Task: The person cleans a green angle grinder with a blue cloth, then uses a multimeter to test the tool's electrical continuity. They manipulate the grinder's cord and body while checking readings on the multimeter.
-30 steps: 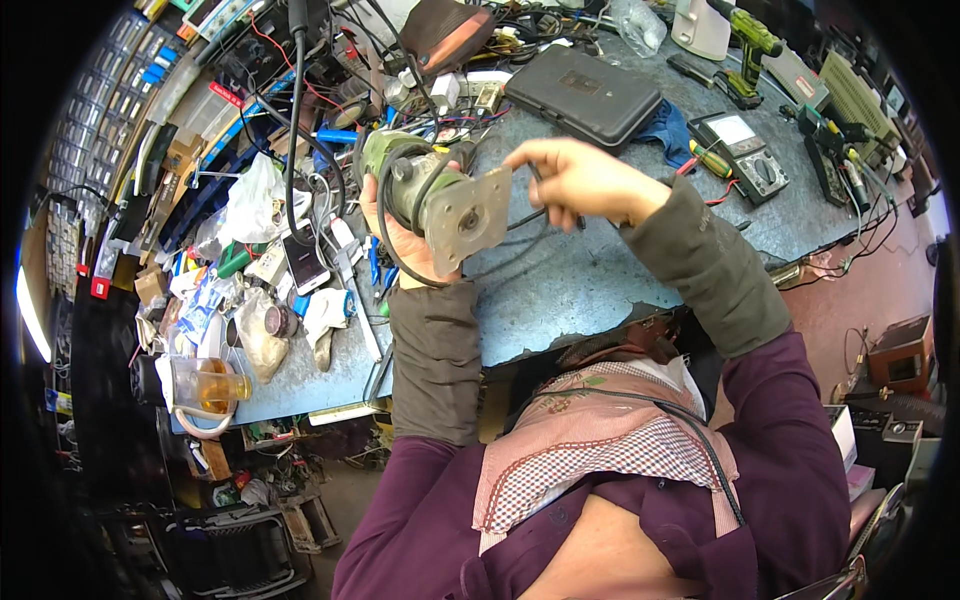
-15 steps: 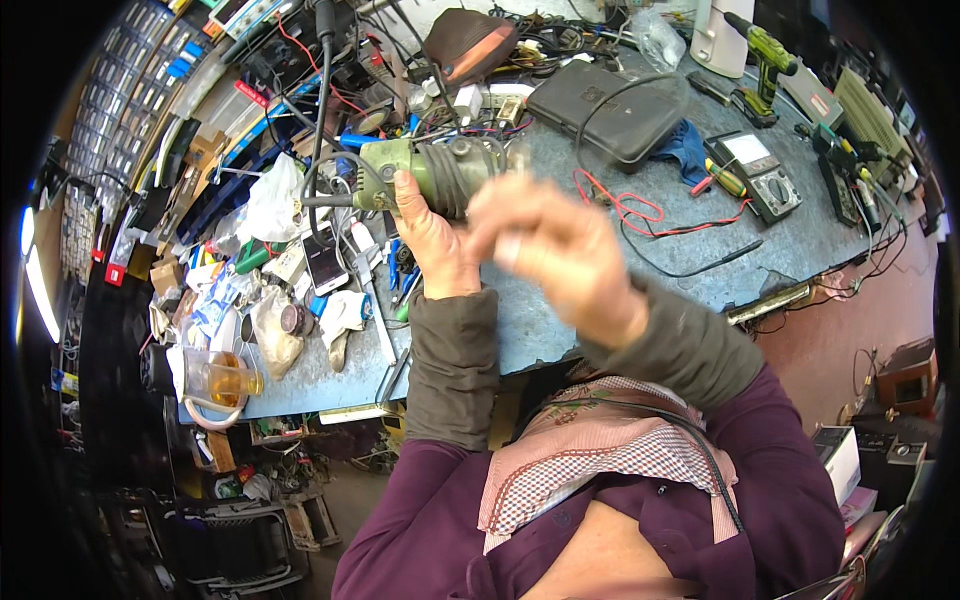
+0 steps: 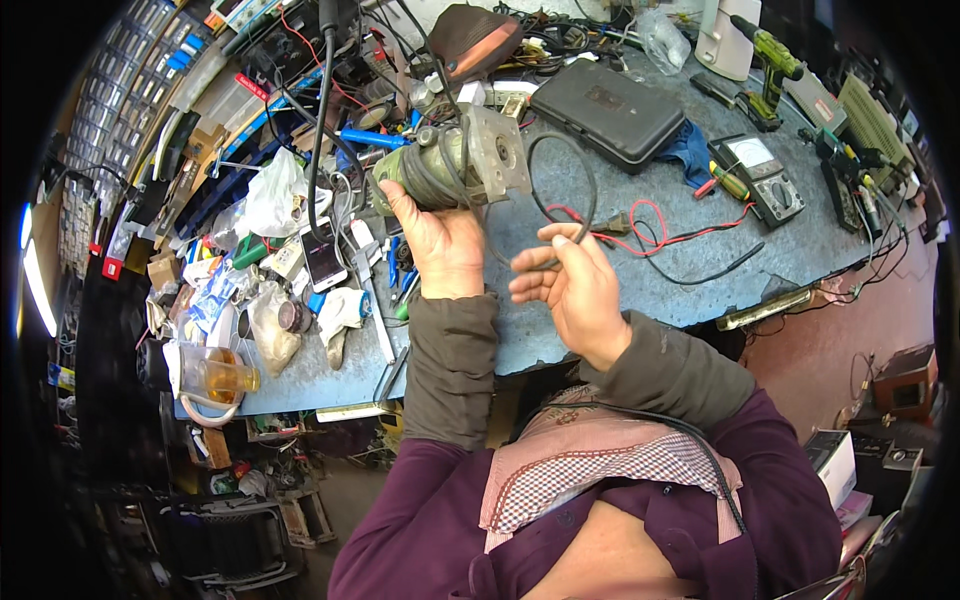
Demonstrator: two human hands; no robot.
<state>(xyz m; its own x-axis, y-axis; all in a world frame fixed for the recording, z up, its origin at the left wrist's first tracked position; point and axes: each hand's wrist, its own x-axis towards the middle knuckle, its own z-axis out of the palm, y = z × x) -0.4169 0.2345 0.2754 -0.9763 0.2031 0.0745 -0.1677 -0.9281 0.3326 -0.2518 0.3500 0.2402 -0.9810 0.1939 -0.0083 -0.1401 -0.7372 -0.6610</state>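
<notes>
A green corded power tool (image 3: 447,152), apparently a trim router, lies tilted in my left hand (image 3: 446,250). Its grey, see-through square base (image 3: 503,155) points to the right, and several turns of dark cord wrap its body. My left thumb shows on the near side of the tool; the other fingers are hidden beneath it. Between the tool and my right hand (image 3: 578,290) a loose loop of the power cord (image 3: 593,190) stands up over the bench. My right fingers are curled around that cord. The cord's plug (image 3: 617,223) is just beyond my fingertips.
Clutter covers the bench's left: a phone (image 3: 323,262), a caliper (image 3: 374,300), plastic bags and a glass mug (image 3: 222,377) at the edge. Behind the tool is a black case (image 3: 607,112). To the right are red and black test leads (image 3: 655,235), a multimeter (image 3: 765,180) and a green drill (image 3: 770,60).
My right hand has swung down and toward me from beside the tool, drawing out a cord loop. The tool has turned in my left hand, bringing its square base into view.
</notes>
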